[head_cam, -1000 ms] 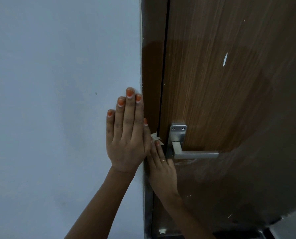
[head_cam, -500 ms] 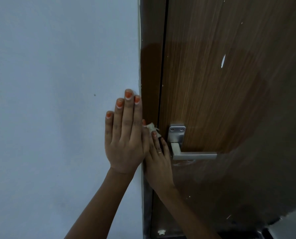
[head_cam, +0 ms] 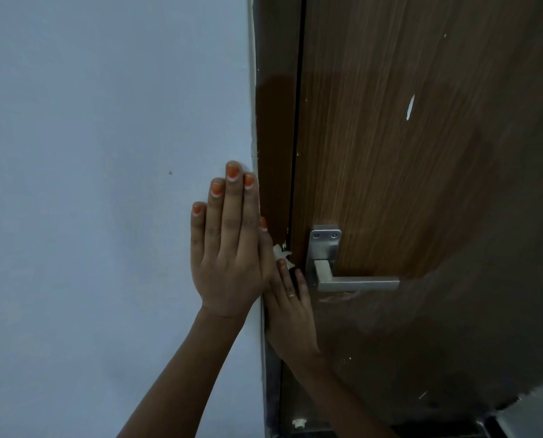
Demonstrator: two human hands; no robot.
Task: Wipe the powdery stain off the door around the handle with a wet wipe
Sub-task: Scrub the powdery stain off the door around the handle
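right hand [head_cam: 290, 314] half-hidden, wipe [head_cam: 282, 255] barely showing

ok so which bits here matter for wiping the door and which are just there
For the job: wet wipe, right hand, door, handle, powdery stain.

Just there: wall, left hand flat on it, white fleck.

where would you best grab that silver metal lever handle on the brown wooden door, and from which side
Grip the silver metal lever handle along its long horizontal bar, toward the free right end, probably coming from above with the fingers wrapping under. The bar is flat, square-edged and stands off the brown wooden door. Its pivot end by the back plate is crowded: the right hand presses a white wipe there.
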